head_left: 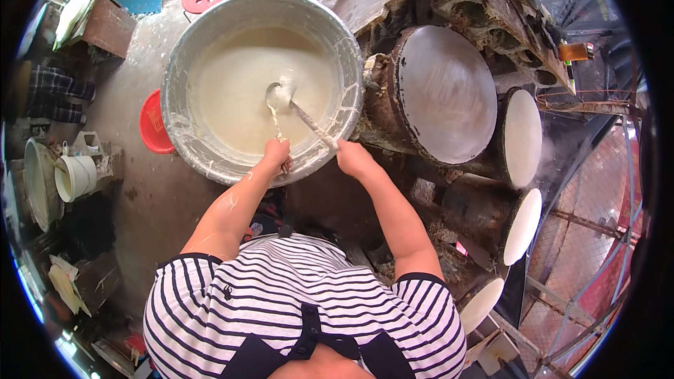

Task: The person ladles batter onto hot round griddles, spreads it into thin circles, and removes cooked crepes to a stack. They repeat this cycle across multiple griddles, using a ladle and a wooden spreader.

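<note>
While my right hand [354, 158] grips the ladle [295, 109], batter drips.
Left hand [276, 152] pinches a batter strand [275, 123] over the metal basin [210, 158].

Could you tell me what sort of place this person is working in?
Probably a small food workshop: a big metal basin of pale batter, stirred with a ladle, beside round steaming drums on a sooty stove.

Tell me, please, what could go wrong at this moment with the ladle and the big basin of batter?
1. The right hand grips the ladle by its batter-coated handle, so it might slip.
2. Batter runs from the left hand at the metal basin's rim and could drip outside.
3. Steam rises near the white round plates on the right; a burn seems possible.
</note>
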A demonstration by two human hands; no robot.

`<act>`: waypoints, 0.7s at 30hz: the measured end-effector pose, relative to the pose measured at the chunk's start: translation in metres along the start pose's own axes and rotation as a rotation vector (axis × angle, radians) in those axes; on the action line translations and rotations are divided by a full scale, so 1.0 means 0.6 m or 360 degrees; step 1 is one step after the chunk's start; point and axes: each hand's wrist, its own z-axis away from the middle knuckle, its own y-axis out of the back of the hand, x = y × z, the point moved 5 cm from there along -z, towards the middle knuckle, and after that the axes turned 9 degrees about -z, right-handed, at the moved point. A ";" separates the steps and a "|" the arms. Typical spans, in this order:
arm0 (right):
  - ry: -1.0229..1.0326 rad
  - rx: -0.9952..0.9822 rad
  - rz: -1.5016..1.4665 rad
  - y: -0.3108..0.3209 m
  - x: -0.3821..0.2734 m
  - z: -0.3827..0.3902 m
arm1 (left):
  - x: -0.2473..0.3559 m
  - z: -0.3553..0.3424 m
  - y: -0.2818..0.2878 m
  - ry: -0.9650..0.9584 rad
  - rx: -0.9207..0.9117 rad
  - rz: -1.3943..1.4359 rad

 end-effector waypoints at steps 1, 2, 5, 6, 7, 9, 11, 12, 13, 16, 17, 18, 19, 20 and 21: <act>0.0069 -0.0012 -0.0088 -0.004 0.005 0.005 | 0.003 0.002 -0.016 0.0006 -0.0032 0.0116; 0.0139 -0.0027 -0.0173 -0.010 0.014 0.012 | 0.005 0.006 -0.031 0.0011 -0.0064 0.0235; 0.0201 -0.0101 -0.0261 0.001 0.032 0.044 | 0.014 0.031 -0.041 0.0074 -0.0393 0.0761; 0.0260 -0.0112 -0.0287 0.008 0.042 0.055 | 0.016 0.047 -0.052 0.0083 -0.0513 0.1004; 0.0347 -0.0063 -0.0230 0.025 0.052 0.064 | 0.042 0.090 -0.066 0.0027 -0.0485 0.1020; 0.0528 0.0013 -0.0094 0.057 0.073 0.090 | 0.061 0.131 -0.084 -0.0070 -0.0620 0.1311; 0.0635 0.0034 0.0025 0.127 0.055 0.137 | 0.095 0.193 -0.097 -0.0275 -0.0692 0.1488; 0.0692 0.0056 0.0088 0.173 0.038 0.164 | 0.118 0.234 -0.100 -0.0406 -0.0721 0.1559; 0.0713 0.0105 0.0138 0.215 0.024 0.186 | 0.143 0.268 -0.095 -0.0557 -0.0704 0.1518; 0.0974 0.0272 0.0204 0.349 -0.035 0.285 | 0.221 0.420 -0.095 -0.0906 -0.0559 0.1409; 0.1038 0.0406 0.0319 0.385 -0.052 0.313 | 0.240 0.470 -0.090 -0.1121 -0.0460 0.1247; 0.1102 0.0543 0.0430 0.410 -0.063 0.334 | 0.253 0.510 -0.081 -0.1207 -0.0436 0.1191; 0.1260 0.0720 0.0482 0.427 -0.065 0.351 | 0.268 0.555 -0.083 -0.1302 -0.0257 0.1078; 0.1422 0.0890 0.0528 0.436 -0.064 0.367 | 0.274 0.593 -0.084 -0.1387 -0.0065 0.0965; 0.1582 0.1064 0.0569 0.444 -0.063 0.380 | 0.275 0.603 -0.084 -0.1384 -0.0033 0.0953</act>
